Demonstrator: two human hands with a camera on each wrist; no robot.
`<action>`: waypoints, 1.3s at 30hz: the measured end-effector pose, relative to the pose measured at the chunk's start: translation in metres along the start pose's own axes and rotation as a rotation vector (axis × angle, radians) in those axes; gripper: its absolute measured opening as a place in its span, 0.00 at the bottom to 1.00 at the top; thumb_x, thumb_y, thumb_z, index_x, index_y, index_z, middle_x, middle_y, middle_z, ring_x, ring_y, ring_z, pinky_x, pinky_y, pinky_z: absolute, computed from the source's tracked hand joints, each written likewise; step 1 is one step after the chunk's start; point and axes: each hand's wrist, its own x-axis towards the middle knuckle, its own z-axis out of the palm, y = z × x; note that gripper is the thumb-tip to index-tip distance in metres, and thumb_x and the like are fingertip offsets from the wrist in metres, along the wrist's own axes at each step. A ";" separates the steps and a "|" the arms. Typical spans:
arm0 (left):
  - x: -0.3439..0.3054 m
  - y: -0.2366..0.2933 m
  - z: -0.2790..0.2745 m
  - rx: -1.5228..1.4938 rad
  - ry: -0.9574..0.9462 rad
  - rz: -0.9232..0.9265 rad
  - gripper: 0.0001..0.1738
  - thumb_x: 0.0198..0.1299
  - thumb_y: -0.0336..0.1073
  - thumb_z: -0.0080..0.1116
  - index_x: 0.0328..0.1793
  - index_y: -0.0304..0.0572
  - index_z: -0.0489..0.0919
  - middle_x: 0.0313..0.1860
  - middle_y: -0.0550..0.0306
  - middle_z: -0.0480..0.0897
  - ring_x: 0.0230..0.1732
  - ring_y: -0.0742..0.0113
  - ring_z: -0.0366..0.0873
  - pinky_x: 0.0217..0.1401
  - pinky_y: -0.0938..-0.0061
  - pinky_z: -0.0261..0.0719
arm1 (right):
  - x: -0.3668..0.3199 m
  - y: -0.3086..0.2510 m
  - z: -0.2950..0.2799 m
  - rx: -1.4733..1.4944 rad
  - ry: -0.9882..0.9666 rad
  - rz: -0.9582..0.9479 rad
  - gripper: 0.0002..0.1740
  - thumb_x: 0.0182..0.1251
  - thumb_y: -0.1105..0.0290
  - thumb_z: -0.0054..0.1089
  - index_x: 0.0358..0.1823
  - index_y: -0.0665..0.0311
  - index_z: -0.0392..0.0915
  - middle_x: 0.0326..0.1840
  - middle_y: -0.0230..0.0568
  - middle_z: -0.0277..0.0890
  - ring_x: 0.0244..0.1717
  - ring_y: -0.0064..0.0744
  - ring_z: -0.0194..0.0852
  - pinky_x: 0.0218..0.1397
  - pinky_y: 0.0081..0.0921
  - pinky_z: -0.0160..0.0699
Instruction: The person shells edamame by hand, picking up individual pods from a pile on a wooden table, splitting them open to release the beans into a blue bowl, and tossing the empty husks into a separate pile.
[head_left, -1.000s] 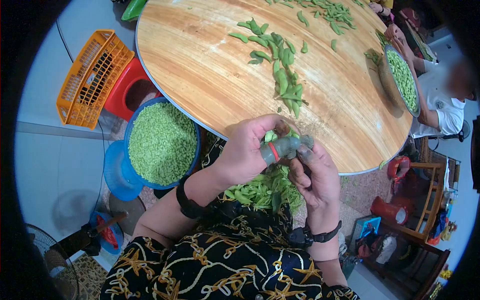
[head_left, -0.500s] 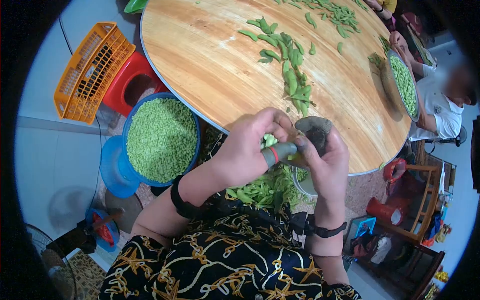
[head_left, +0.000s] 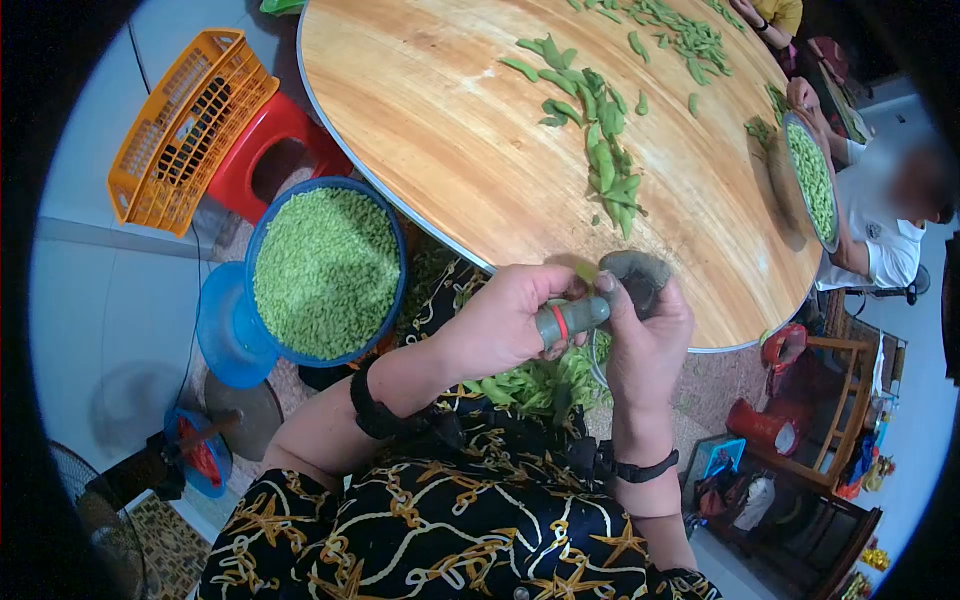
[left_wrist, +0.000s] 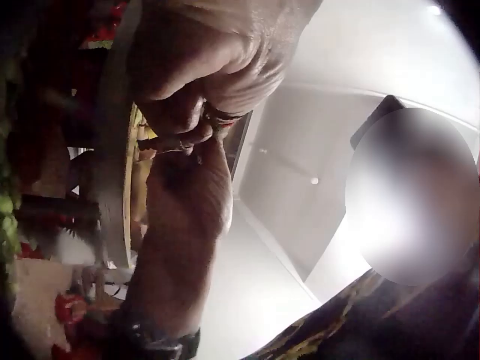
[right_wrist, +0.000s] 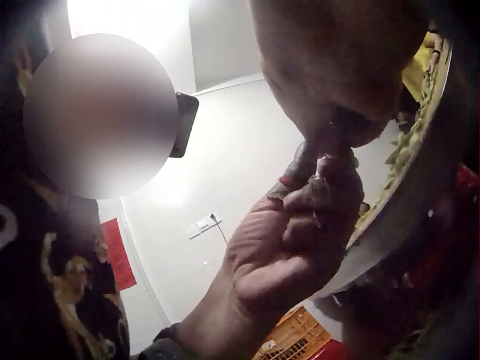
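Observation:
In the head view, my left hand (head_left: 497, 318) holds a small yellow-green edamame pod (head_left: 587, 271) by its fingers. A grey-green cover with a red band (head_left: 572, 319) sleeves its thumb. My right hand (head_left: 650, 345) meets it from the other side, thumb tip right at the pod and a dark grey cover (head_left: 640, 278) on its curled forefinger. In the right wrist view, the banded left hand (right_wrist: 281, 240) meets the right hand (right_wrist: 334, 67). Below the hands lies a heap of green pods (head_left: 540, 385), with a bowl's rim (head_left: 598, 372) partly hidden beside it.
The round wooden table (head_left: 430, 110) carries a line of edamame pods (head_left: 605, 160) and another pile (head_left: 690, 40). At left stand a blue basin (head_left: 398, 285) of shelled beans, a red stool (head_left: 235, 170) and an orange crate (head_left: 130, 190). A person (head_left: 890, 250) sits at right behind a bowl (head_left: 790, 190).
My hands came apart slightly, then closed in again around a pod. Pale beans seen by the left fingers earlier no longer show there. The view has shifted a little.

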 end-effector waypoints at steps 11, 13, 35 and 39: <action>-0.053 0.021 -0.043 0.571 0.065 0.118 0.03 0.56 0.28 0.53 0.34 0.37 0.77 0.25 0.66 0.77 0.27 0.82 0.72 0.28 0.84 0.69 | -0.006 -0.003 -0.013 0.314 -0.245 0.270 0.05 0.61 0.76 0.55 0.38 0.67 0.75 0.25 0.26 0.71 0.17 0.10 0.56 0.18 0.09 0.51; -0.076 -0.003 -0.088 0.510 0.359 0.227 0.05 0.55 0.29 0.50 0.34 0.37 0.77 0.26 0.65 0.77 0.27 0.81 0.73 0.27 0.84 0.69 | -0.007 0.004 -0.035 0.015 -0.599 0.195 0.05 0.62 0.75 0.55 0.37 0.67 0.76 0.23 0.26 0.71 0.16 0.09 0.56 0.18 0.09 0.51; 0.030 0.035 0.010 1.405 0.246 0.655 0.19 0.52 0.25 0.57 0.52 0.40 0.74 0.33 0.56 0.77 0.33 0.63 0.77 0.33 0.72 0.75 | 0.078 0.007 -0.046 -0.815 0.033 -0.393 0.07 0.57 0.70 0.58 0.32 0.66 0.73 0.19 0.48 0.74 0.20 0.46 0.73 0.25 0.33 0.71; 0.052 0.033 0.017 0.289 0.171 0.277 0.13 0.61 0.33 0.55 0.51 0.38 0.76 0.34 0.68 0.77 0.35 0.84 0.71 0.33 0.86 0.68 | 0.059 -0.005 -0.066 0.358 -0.269 0.420 0.05 0.62 0.70 0.56 0.34 0.64 0.74 0.18 0.22 0.64 0.13 0.09 0.52 0.14 0.09 0.47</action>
